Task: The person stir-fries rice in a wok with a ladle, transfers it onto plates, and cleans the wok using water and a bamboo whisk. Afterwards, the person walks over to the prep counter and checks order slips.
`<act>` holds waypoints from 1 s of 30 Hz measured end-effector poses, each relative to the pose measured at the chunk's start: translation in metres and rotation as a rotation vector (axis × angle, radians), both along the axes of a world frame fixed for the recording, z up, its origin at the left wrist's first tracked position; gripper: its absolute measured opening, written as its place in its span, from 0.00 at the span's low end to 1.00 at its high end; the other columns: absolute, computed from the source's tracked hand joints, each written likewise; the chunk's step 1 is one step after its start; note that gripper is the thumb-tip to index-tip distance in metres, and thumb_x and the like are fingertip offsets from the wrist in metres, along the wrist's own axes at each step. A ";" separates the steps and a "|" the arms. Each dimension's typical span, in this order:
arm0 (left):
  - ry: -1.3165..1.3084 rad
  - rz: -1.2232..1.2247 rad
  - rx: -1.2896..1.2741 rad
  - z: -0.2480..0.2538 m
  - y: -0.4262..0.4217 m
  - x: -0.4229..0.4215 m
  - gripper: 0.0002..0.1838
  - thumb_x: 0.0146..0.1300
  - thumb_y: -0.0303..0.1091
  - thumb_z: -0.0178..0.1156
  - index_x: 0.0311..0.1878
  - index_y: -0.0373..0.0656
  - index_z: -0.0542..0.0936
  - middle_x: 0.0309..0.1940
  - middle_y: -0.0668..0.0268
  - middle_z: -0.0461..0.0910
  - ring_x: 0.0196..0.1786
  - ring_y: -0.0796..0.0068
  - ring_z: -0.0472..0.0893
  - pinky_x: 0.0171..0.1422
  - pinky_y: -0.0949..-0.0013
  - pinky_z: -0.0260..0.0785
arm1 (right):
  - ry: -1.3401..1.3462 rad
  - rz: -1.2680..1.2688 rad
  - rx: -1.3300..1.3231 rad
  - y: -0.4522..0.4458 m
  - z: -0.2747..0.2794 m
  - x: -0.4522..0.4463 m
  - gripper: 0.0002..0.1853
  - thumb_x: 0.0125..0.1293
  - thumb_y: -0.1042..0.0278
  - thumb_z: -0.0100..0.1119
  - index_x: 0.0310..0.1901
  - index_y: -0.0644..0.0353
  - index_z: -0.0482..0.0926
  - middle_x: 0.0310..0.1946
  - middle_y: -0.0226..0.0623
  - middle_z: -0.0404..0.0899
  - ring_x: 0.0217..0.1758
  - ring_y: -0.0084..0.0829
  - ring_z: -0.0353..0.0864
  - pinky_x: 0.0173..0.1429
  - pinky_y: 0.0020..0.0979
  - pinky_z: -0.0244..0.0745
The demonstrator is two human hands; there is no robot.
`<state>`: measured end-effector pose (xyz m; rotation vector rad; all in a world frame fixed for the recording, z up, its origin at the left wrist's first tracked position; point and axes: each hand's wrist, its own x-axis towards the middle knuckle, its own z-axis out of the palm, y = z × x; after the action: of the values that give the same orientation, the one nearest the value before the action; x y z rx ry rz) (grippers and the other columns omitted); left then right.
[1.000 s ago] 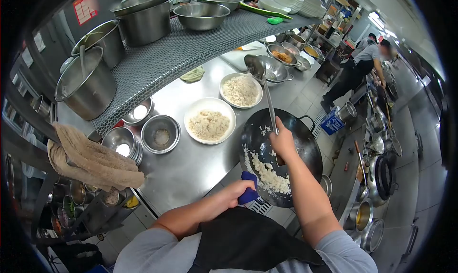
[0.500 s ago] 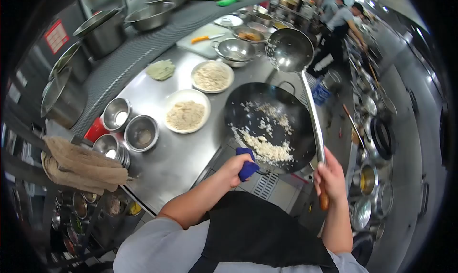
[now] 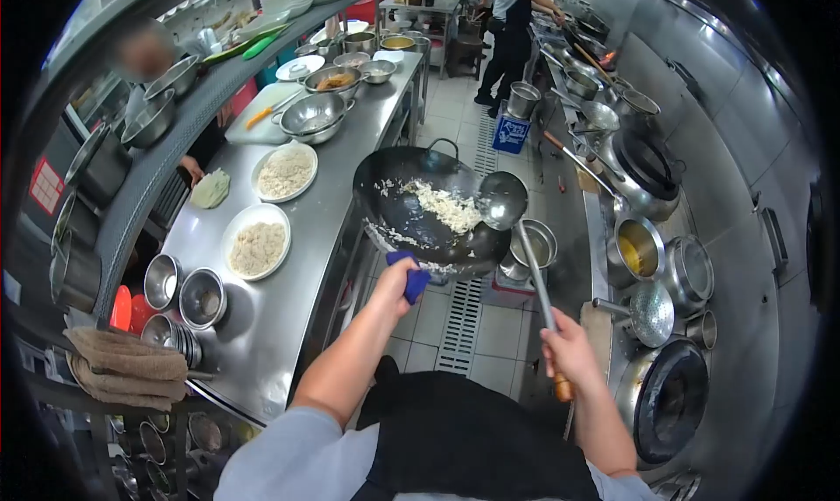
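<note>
My left hand is closed around a folded blue cloth at the near rim of a black wok; the grip under the cloth is hidden. The wok hangs over the aisle, held off the counter, and white rice-like food lies inside it. In my right hand is a long metal ladle, grasped close to its wooden handle end. The ladle's bowl is at the wok's right side, over the edge of the food.
Left of the wok, a steel counter bears two plates of pale food, a plate being nearer, plus steel bowls and a colander. A stove with pots runs along the right. A co-worker stands farther up the aisle.
The ladle has come down from above the wok to its right side. The food has shifted toward the wok's far right part. My view has turned, showing more aisle.
</note>
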<state>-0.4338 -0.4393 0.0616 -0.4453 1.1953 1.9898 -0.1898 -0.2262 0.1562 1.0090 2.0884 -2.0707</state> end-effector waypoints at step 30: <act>0.436 -0.180 -0.463 -0.025 -0.023 0.107 0.10 0.48 0.33 0.59 0.34 0.40 0.78 0.27 0.68 0.77 0.30 0.76 0.76 0.36 0.70 0.68 | -0.196 0.135 -0.358 -0.016 -0.059 -0.074 0.04 0.62 0.76 0.48 0.36 0.56 0.65 0.17 0.33 0.68 0.12 0.29 0.67 0.15 0.29 0.60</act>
<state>-0.3267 -0.4622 0.0365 -0.1146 1.9131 1.6946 -0.2637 -0.2419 0.0971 0.9417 1.5740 -2.0789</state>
